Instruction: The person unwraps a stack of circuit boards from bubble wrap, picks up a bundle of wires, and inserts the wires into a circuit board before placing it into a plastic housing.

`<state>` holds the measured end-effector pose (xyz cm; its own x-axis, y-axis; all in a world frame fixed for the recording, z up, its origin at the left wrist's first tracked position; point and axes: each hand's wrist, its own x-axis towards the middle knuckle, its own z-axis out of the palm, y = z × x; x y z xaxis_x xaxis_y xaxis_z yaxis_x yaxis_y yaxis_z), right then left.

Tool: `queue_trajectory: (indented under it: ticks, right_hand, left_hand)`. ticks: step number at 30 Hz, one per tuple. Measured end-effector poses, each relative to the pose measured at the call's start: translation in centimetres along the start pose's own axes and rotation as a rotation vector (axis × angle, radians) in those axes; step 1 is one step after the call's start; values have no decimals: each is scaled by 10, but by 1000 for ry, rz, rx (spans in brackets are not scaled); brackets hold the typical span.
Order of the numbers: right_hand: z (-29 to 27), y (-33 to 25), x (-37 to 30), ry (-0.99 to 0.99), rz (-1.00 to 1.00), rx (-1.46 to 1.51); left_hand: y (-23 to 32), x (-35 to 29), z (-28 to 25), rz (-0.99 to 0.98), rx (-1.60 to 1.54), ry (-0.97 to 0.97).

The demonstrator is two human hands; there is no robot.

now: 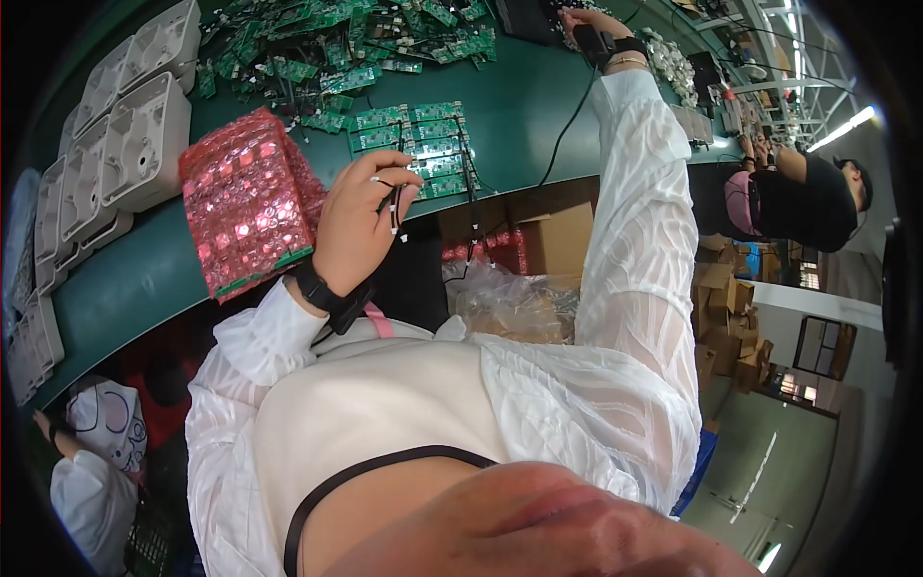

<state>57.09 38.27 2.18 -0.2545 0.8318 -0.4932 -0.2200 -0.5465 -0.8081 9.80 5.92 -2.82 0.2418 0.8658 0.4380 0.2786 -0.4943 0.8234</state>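
My left hand (358, 219) is closed, pinching short black cables with white plugs (397, 210) between thumb and fingers above the near edge of the green table. Just beyond it lie green circuit boards (437, 144) set out in rows, with black cables hanging from their right side over the edge. My right hand (588, 23) reaches far forward to the top rim of the view, beside a dark tray (524, 21) and small white parts. Its fingers look curled together; what they hold, if anything, cannot be made out. Both wrists wear black straps with a device.
Red bubble wrap (245, 207) with boards sits left of my left hand. Farther left stand light grey plastic housings (144, 139); a heap of loose circuit boards (317, 58) lies behind. A cardboard box (562, 236) is below the edge. Other people (798, 197) work nearby.
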Motion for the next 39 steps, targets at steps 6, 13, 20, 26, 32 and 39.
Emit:
queue_trajectory:
  ticks: [6, 13, 20, 26, 32, 39]
  right_hand:
    - [24, 2, -81, -199, -18, 219]
    - [180, 111, -200, -20, -330, -115]
    - [246, 207, -245, 176, -533, -282]
    - [307, 276, -230, 267, -770, -702]
    - [327, 295, -209, 478, -1059, -1191]
    - [317, 304, -197, 463, -1186, -1314]
  left_hand:
    - [-1, 4, 5, 61, -89, -14]
    - [-11, 0, 2, 125, -116, 75]
    - [-11, 3, 3, 62, -104, 95]
    - [-20, 3, 4, 27, -75, 70]
    - [0, 2, -7, -58, -153, 133]
    - [-9, 2, -1, 2, -195, 208]
